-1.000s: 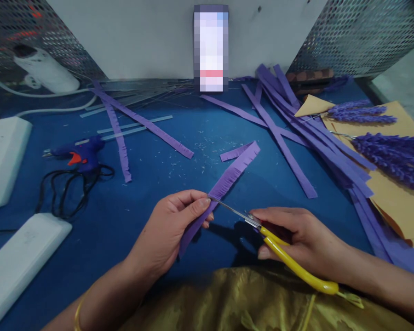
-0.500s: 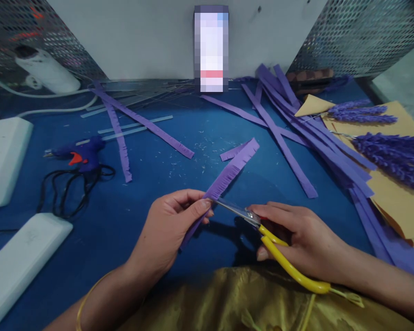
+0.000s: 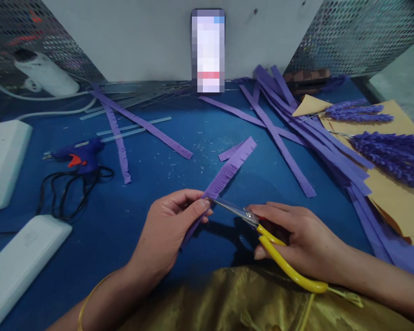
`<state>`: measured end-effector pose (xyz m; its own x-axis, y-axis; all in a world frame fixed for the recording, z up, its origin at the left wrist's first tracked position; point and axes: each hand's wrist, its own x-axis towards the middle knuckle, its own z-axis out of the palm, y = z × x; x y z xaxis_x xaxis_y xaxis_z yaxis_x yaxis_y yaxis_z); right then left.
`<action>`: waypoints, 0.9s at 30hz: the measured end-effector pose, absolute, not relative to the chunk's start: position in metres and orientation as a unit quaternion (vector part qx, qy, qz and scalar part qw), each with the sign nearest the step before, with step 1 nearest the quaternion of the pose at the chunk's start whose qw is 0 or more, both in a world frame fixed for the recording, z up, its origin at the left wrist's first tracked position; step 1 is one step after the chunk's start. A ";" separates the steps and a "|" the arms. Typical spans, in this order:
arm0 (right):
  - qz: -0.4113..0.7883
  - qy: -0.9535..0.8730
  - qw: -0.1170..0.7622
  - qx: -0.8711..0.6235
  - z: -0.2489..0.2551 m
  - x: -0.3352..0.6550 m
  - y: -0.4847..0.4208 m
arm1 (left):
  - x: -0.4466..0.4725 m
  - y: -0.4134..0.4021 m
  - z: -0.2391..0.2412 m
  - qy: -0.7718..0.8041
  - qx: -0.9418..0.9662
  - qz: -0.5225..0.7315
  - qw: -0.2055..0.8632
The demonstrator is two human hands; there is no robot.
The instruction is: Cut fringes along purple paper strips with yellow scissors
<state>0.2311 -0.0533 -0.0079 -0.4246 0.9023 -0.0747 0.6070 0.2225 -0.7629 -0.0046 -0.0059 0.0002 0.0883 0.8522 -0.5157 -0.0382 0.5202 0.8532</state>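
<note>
The left hand (image 3: pixel 170 227) pinched a strip (image 3: pixel 225 177) between thumb and fingers, low centre of the frame; to its right, the right hand (image 3: pixel 298 236) was wrapped around scissors (image 3: pixel 285 265), blade tips at the strip's edge. On the table (image 3: pixel 124 243) lay a glue gun (image 3: pixel 89 154), left, and flowers (image 3: pixel 389 158), far right.

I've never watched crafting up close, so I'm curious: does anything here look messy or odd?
Small pale scraps litter the blue table like spilled debris. The black cord by the glue gun lies bunched. Slits edging the purple strip in the left hand look regular, so probably deliberate.
</note>
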 end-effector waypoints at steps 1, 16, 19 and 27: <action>0.372 -0.758 0.199 -0.497 -0.008 0.231 -0.053 | -0.005 -0.006 0.001 0.583 0.351 0.345 0.646; 0.383 -0.764 0.204 -0.477 -0.009 0.234 -0.053 | -0.005 -0.007 0.001 0.587 0.359 0.340 0.641; 0.382 -0.766 0.203 -0.475 -0.009 0.234 -0.054 | -0.005 -0.007 0.000 0.584 0.354 0.339 0.647; 0.370 -0.772 0.205 -0.474 -0.010 0.235 -0.054 | -0.006 -0.006 -0.004 0.566 0.336 0.344 0.669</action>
